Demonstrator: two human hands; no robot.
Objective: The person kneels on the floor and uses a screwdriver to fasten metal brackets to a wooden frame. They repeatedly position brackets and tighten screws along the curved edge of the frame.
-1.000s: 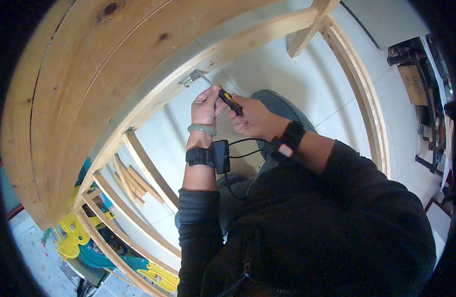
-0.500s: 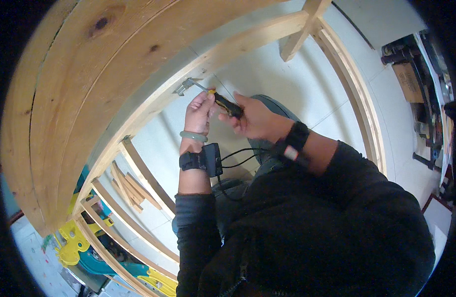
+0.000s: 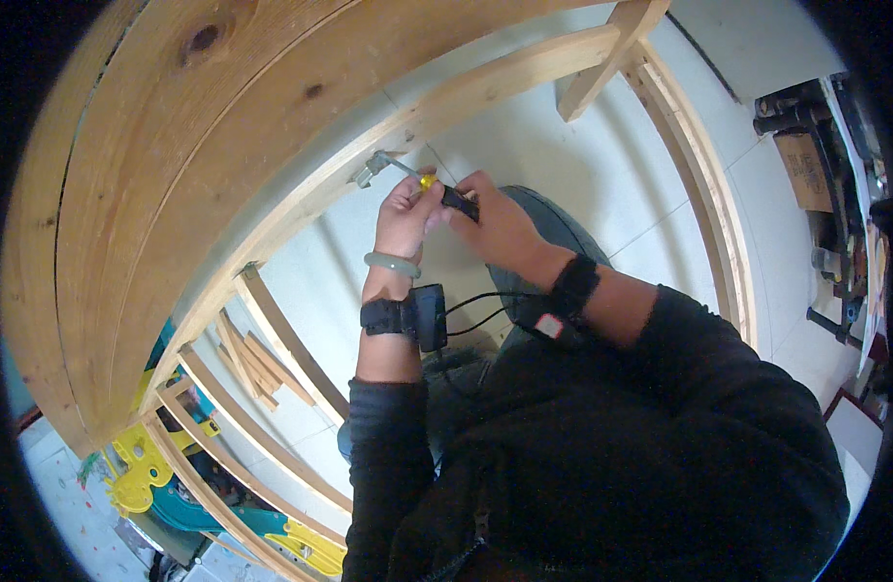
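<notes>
Both hands clenched around screwdriver, shaft slanting up-left toward metal bracket.

The person wore a black long-sleeved top with a front zipper, sleeves pushed back from the wrists. The left wrist carried a pale green bangle and a black strap with a small black box; a thin black cable ran to the right wrist's black band, which bore a white-and-red patch.
</notes>
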